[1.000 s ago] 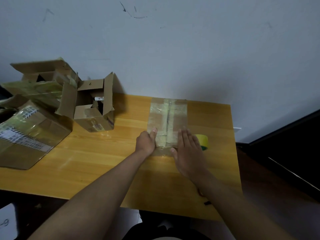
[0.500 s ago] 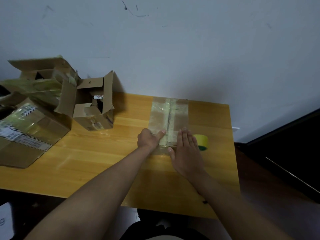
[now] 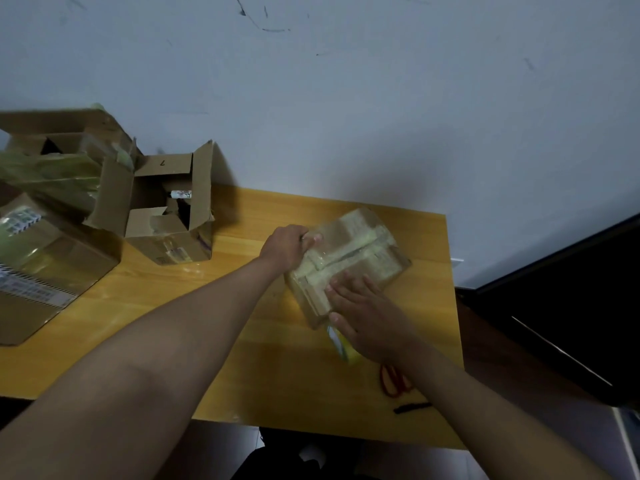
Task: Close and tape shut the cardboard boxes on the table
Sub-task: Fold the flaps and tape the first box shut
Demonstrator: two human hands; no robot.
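Note:
A closed, heavily taped cardboard box [image 3: 356, 251] lies on the wooden table [image 3: 242, 341], turned at an angle. My left hand [image 3: 287, 245] grips its far left edge, fingers curled over the top. On the near right corner my right hand [image 3: 367, 317] presses with flat, straight fingers. A yellow tape roll [image 3: 341, 342] sits just under my right hand, partly hidden. An open box [image 3: 169, 216] with raised flaps stands at the back left.
More cardboard boxes [image 3: 45, 265] are piled at the left edge, some wrapped in shiny tape. Red-handled scissors [image 3: 393, 379] and a small dark item [image 3: 412, 407] lie near the table's front right. A wall runs behind the table.
The taped box has been rotated from straight to diagonal. My left hand moved up onto its far left edge and gripped it; my right hand followed the near corner.

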